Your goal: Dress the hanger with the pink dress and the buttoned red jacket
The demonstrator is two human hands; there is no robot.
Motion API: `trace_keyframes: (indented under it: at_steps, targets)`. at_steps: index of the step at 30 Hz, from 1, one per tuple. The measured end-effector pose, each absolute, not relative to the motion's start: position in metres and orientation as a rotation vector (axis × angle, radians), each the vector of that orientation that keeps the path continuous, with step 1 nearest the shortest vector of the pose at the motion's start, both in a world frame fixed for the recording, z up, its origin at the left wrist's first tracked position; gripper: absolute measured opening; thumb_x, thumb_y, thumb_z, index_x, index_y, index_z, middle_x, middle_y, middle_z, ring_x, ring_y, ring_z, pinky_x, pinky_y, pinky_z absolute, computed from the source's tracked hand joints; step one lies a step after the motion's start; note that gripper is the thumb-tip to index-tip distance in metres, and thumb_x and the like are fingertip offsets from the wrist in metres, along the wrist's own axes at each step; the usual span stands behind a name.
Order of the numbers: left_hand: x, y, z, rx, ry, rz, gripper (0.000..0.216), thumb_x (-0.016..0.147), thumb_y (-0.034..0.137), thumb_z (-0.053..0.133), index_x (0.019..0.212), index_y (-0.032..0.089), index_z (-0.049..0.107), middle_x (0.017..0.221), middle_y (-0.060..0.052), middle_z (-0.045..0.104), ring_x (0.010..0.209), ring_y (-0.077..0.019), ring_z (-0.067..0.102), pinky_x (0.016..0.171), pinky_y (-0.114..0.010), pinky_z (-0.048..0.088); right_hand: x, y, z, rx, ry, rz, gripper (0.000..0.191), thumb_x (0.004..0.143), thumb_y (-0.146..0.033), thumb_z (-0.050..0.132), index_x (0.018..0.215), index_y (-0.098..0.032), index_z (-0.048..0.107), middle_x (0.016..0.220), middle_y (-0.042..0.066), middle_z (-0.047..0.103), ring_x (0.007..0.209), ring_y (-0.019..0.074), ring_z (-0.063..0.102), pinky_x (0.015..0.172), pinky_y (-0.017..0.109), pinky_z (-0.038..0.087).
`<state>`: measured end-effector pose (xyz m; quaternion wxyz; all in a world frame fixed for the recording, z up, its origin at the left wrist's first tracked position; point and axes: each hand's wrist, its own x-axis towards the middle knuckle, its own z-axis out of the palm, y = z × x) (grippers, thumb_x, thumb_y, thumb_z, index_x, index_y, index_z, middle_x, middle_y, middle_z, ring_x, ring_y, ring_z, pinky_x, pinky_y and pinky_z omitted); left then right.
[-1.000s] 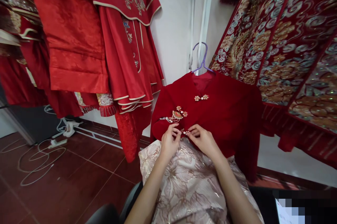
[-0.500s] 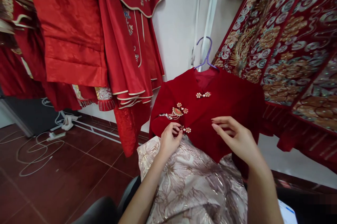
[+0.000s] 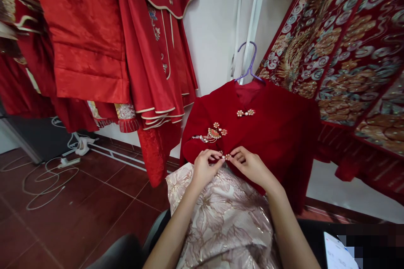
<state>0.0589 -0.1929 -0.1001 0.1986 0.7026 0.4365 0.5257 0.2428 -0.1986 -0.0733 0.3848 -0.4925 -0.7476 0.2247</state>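
Note:
A dark red velvet jacket point(image 3: 271, 134) hangs on a purple hanger point(image 3: 249, 60) over a pale gold brocade skirt point(image 3: 221, 218). It carries a pearl clasp point(image 3: 245, 113) near the collar, a fan-shaped brooch point(image 3: 213, 133) lower left, and a lowest pearl clasp point(image 3: 225, 156). My left hand point(image 3: 204, 168) and my right hand point(image 3: 251, 166) meet at that lowest clasp, both pinching it from either side with curled fingers.
Red embroidered garments point(image 3: 126, 41) hang along the left wall. A heavily embroidered red and gold robe point(image 3: 341, 50) fills the right. White cables and a power strip point(image 3: 67, 161) lie on the dark red tiled floor. A black chair edge point(image 3: 126, 252) and a phone point(image 3: 339, 256) sit below.
My right hand, lifted away and spread half a second ago, has come back down to the lowest clasp beside the left hand. The left hand stayed at the clasp.

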Motion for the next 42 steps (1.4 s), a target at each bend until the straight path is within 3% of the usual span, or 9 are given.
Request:
trace_keyframes:
  at_steps: [11, 19, 27, 32, 42]
  targets:
    - [0.0567, -0.1931, -0.1022, 1.96, 1.241, 1.463, 0.005, 0.076, 0.022, 0.07, 0.08, 0.021, 0.067, 0.083, 0.0, 0.07, 0.076, -0.013, 0.058, 0.073, -0.026, 0.046, 0.2411, -0.2006, -0.071, -1.222, -1.895, 0.599, 0.018, 0.084, -0.037, 0.058, 0.088, -0.019, 0.058, 0.08, 0.003, 0.068, 0.073, 0.0156, 0.066, 0.067, 0.027, 0.052]
    - [0.0553, -0.1954, -0.1027, 1.921, 1.242, 1.456, 0.013, 0.076, 0.033, 0.071, 0.082, 0.021, 0.069, 0.084, -0.002, 0.069, 0.076, -0.0142, 0.058, 0.071, -0.026, 0.046, 0.2397, -0.2003, -0.0718, -1.238, -1.894, 0.599, 0.015, 0.084, -0.034, 0.057, 0.089, -0.02, 0.057, 0.077, 0.002, 0.068, 0.07, 0.0153, 0.066, 0.064, 0.027, 0.052]
    - [0.0596, -0.1972, -0.1047, 1.911, 1.297, 1.497, 0.007, 0.079, 0.028, 0.067, 0.08, 0.021, 0.067, 0.081, 0.0, 0.069, 0.073, -0.0121, 0.06, 0.069, -0.024, 0.046, 0.2405, -0.2034, -0.0686, -1.236, -1.89, 0.677, 0.017, 0.08, -0.036, 0.063, 0.086, -0.02, 0.06, 0.079, 0.002, 0.07, 0.073, 0.0159, 0.068, 0.068, 0.027, 0.053]
    - [0.0616, -0.1988, -0.1007, 1.961, 1.322, 1.466, 0.015, 0.079, 0.024, 0.066, 0.093, 0.022, 0.067, 0.083, 0.001, 0.071, 0.076, -0.013, 0.06, 0.073, -0.026, 0.046, 0.2418, -0.203, -0.0686, -1.26, -1.914, 0.673, 0.018, 0.081, -0.038, 0.063, 0.086, -0.02, 0.063, 0.08, 0.003, 0.071, 0.073, 0.0167, 0.069, 0.068, 0.027, 0.052]
    - [0.0625, -0.1988, -0.1013, 2.041, 1.366, 1.411, 0.007, 0.082, 0.024, 0.063, 0.086, 0.022, 0.067, 0.085, 0.0, 0.071, 0.077, -0.0149, 0.058, 0.073, -0.028, 0.045, 0.2408, -0.2001, -0.0723, -1.273, -1.918, 0.633, 0.016, 0.08, -0.036, 0.063, 0.085, -0.021, 0.063, 0.079, 0.002, 0.072, 0.072, 0.0165, 0.069, 0.067, 0.027, 0.052]
